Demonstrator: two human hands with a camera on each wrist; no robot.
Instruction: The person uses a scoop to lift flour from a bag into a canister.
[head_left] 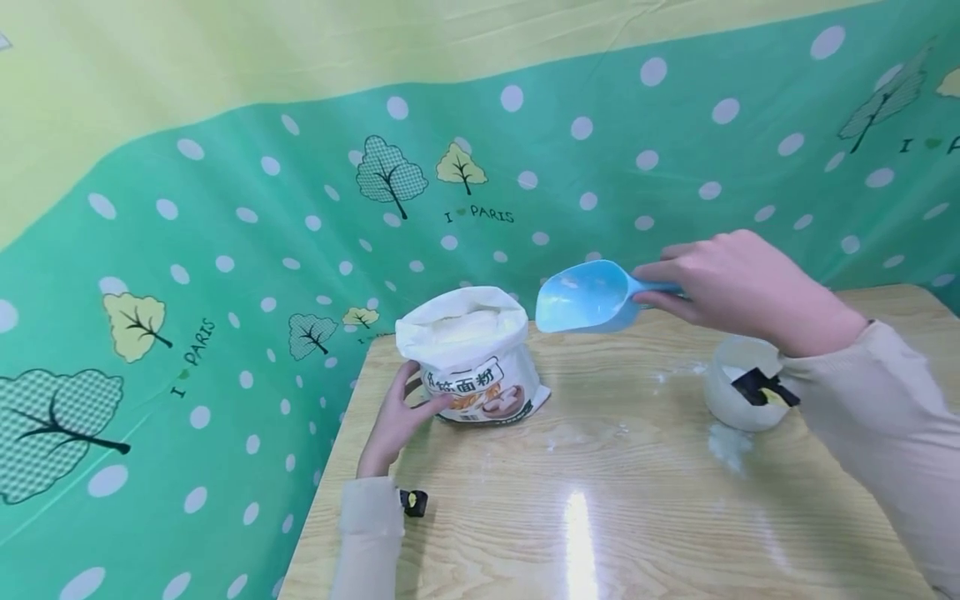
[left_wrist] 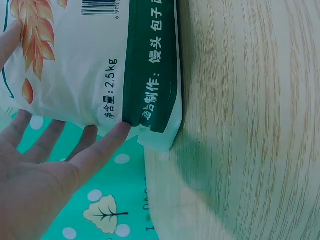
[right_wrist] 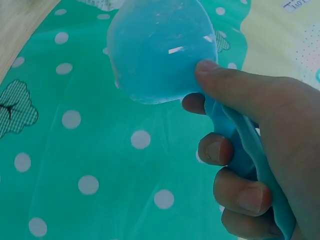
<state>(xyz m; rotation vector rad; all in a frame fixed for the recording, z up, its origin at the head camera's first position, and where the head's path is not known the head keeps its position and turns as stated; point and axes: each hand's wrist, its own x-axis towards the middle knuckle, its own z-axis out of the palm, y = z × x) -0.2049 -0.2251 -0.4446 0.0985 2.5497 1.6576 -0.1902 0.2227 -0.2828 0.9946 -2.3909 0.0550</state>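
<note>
An open white flour bag (head_left: 480, 358) with printed labels stands upright on the table, its top rolled outward and white flour visible inside. My left hand (head_left: 397, 417) holds the bag's lower left side, thumb on the front and fingers along the side; in the left wrist view the fingers (left_wrist: 102, 147) are spread against its edge. In the air to the right of the bag, my right hand (head_left: 723, 283) grips the handle of a light blue scoop (head_left: 588, 296). Its bowl faces the bag, with only whitish traces visible on it.
A translucent white tub (head_left: 738, 387) with white powder in it stands on the right, partly behind my right forearm. Powder is smeared on the wooden table (head_left: 637, 500) around it. A green dotted curtain (head_left: 300, 208) hangs behind and at the left.
</note>
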